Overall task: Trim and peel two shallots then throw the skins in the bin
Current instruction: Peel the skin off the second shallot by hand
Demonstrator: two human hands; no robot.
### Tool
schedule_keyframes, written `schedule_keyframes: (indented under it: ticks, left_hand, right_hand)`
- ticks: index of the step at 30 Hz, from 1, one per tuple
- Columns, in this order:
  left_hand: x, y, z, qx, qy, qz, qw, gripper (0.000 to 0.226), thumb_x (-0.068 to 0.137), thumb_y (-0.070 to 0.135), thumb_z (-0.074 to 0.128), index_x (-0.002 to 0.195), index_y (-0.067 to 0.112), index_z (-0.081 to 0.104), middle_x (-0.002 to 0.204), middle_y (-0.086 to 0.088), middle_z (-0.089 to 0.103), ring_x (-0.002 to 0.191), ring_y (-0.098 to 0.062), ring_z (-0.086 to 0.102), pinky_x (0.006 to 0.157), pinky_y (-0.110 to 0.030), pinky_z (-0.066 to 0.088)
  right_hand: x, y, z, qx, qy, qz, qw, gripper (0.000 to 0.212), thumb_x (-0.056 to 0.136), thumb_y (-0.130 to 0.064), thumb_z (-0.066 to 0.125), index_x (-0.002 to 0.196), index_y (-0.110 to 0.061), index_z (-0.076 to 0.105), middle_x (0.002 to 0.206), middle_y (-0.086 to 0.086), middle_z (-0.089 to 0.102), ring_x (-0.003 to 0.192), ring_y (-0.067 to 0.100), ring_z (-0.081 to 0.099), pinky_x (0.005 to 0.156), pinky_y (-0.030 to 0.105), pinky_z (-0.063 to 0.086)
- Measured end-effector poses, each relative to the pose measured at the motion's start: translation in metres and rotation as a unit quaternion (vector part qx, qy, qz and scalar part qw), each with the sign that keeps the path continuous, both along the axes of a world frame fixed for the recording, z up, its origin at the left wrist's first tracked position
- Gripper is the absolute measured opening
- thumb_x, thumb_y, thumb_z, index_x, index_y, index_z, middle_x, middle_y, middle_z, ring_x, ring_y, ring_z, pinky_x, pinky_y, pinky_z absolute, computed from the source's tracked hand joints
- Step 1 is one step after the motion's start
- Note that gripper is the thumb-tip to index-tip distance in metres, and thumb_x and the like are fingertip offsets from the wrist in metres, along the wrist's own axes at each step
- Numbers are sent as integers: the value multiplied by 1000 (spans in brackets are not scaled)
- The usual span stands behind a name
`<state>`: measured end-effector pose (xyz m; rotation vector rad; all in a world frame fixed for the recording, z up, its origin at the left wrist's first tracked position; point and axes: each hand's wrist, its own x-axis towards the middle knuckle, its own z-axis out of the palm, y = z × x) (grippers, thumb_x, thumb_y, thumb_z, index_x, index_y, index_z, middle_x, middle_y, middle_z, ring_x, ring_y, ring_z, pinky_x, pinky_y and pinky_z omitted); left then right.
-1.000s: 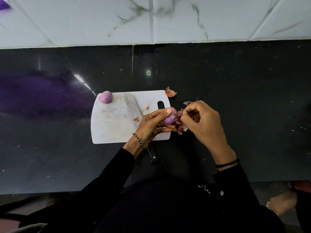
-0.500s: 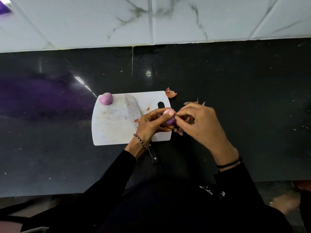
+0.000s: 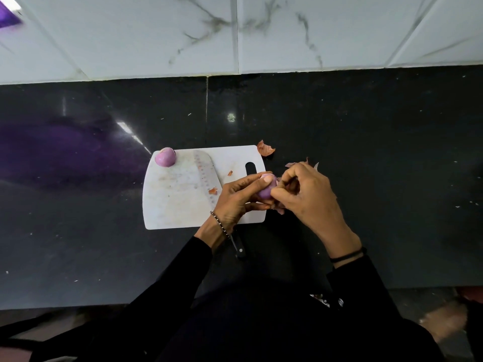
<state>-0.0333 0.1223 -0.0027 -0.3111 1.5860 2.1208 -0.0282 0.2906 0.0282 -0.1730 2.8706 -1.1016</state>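
- The left hand (image 3: 235,202) is gripping the shallot (image 3: 265,190) over the board's (image 3: 177,205) right edge; the right hand (image 3: 308,197) is pinching its skin (image 3: 280,210).
- Skin scraps (image 3: 265,148) are lying on the desk (image 3: 366,152), risking being missed at binning.

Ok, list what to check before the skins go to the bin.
1. First shallot peeled, on the board: ok.
2. Second shallot gripped by left hand: ok.
3. Second shallot fully peeled: cannot tell; right hand pinches skin against it.
4. Knife lying flat on the board, unheld: ok.
5. Scraps gathered: not ok; one scrap lies on the counter, with bits on the board.
6. Bin within reach: cannot tell, none in view.
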Motion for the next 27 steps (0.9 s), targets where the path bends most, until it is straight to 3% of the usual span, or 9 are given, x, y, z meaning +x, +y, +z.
schedule_keyframes:
  ticks: [3,6,9,12,14,20,23,27]
  left_hand:
    - [1,0,0,13,-14,2,1000,39,85,32,67,117,11,70,102,-14,73,81,-23,70,71,-29,57]
    - [0,-1,1,27,-22,4,999,44,79,36,68,116,12,71,100,-15,73,78,-22,70,70,-28,58]
    - [0,-1,2,31,-21,-3,999,43,79,37,67,116,13,71,99,-14,73,77,-22,70,71,-28,59]
    - [1,1,1,23,-15,-2,1000,42,80,39,67,114,15,72,97,-13,73,80,-22,70,74,-30,58]
    - [0,1,0,19,-13,0,1000,43,82,39,66,116,14,71,98,-13,73,82,-23,70,77,-33,58]
    - [1,-1,-2,21,-19,15,999,42,82,33,68,117,11,70,99,-14,73,81,-24,71,72,-30,57]
    - [1,-1,-4,27,-25,19,999,44,80,34,69,117,11,70,99,-15,72,81,-24,71,72,-30,58]
    - [-1,0,-5,55,-48,28,997,50,77,28,70,121,5,65,99,-16,72,84,-26,71,74,-31,60]
  right_hand:
    - [1,6,-3,-16,7,-35,999,18,83,-29,71,86,-15,60,93,-3,59,86,5,59,71,24,49]
    - [1,12,-3,-39,6,-66,997,13,84,-22,73,87,-14,63,94,-6,60,80,-6,55,68,11,43]
    - [0,17,-2,-70,9,-60,996,8,87,-24,72,91,-19,69,98,-8,66,87,-3,61,73,11,49]
    - [2,14,1,-77,17,-13,997,18,92,-34,68,100,-19,73,102,-9,69,99,2,64,83,18,54]
    - [4,11,3,-85,18,6,996,23,92,-39,68,101,-19,74,99,-8,70,97,3,65,83,16,52]
    - [5,4,2,-75,25,0,997,14,93,-24,69,99,-12,71,97,-5,67,90,-2,63,78,2,45]
    - [6,2,0,-95,-4,-51,994,13,95,-28,65,102,-16,66,94,-16,62,88,-3,64,74,10,52]
    - [7,4,0,-165,-39,-115,979,14,94,-29,66,102,-17,67,93,-14,67,87,-3,67,72,17,58]
